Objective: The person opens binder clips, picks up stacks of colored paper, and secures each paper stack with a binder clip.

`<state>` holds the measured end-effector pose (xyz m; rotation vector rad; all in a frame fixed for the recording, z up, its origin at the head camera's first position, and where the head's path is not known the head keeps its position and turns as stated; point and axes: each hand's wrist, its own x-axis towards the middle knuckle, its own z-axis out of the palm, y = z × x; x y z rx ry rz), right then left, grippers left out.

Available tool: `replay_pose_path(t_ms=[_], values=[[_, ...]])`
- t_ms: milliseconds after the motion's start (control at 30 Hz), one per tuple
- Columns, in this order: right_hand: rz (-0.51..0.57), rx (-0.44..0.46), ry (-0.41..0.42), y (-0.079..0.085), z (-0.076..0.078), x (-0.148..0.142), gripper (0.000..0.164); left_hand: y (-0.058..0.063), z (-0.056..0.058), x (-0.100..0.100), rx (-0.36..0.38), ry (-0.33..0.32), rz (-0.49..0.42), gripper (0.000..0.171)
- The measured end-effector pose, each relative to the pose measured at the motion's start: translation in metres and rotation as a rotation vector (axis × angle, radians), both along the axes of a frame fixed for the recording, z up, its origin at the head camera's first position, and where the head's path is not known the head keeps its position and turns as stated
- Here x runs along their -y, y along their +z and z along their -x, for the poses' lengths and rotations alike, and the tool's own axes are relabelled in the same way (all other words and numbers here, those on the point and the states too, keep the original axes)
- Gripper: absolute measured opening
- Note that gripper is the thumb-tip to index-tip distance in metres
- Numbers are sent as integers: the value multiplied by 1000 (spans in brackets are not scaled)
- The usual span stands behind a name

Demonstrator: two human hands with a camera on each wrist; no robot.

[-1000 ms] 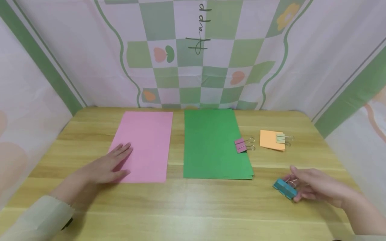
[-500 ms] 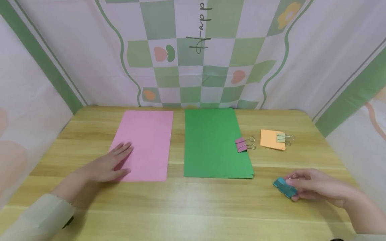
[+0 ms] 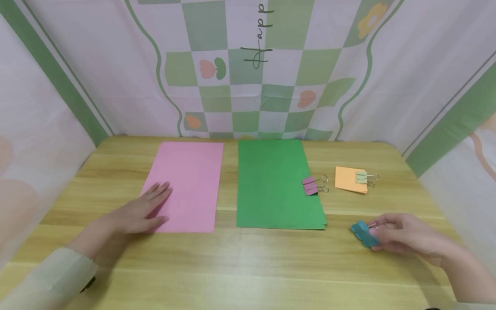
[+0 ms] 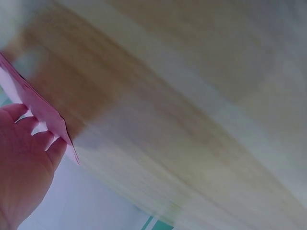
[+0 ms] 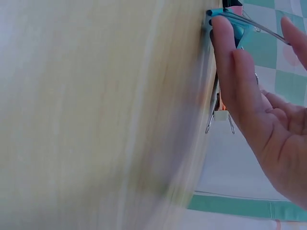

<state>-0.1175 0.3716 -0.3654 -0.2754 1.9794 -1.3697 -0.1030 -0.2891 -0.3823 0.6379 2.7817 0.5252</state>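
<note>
My left hand rests with extended fingers on the lower left part of a stack of pink paper. In the left wrist view, its fingertips touch the pink sheets near their edge. At the right, my right hand holds a blue binder clip by its wire handles, thumb on one side and fingers on the other. The clip's body points left, away from the palm. From the right wrist, the blue clip shows between fingers and thumb, with nothing visible in its mouth.
Green sheets lie mid-table, with a purple binder clip on their right edge. Further right are small orange papers with a pale green binder clip. A patterned cloth hangs behind the wooden table.
My right thumb has come down onto the blue binder clip's handle, and the clip has turned and shifted slightly upward in view. My left hand stays on the pink paper.
</note>
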Motion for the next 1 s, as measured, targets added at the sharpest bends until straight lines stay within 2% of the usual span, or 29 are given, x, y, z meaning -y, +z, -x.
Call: replay_pose_path(t_ms=[133,200,267,400,567,700,833,1000], values=[[-59,-57,-58,2,0,1,43,-1,1,0,8,7,-5,80],[-59,-68,-89,3,0,2,38,-1,1,0,11,10,-7,80],[-32,-72,-115,2,1,1,32,-1,1,0,12,13,-12,80],[87,-51,-177,-1,2,-2,20,-3,1,0,9,27,-20,79],[211,-11,-219,-2,2,-5,23,-5,0,1,-2,50,-12,78],[269,19,-210,-2,1,-4,30,-4,-1,1,-19,61,-8,78],[298,25,-199,-1,2,-3,34,-3,0,1,-43,78,-13,77],[262,-17,-249,0,1,0,34,-1,3,3,-22,137,-57,78]])
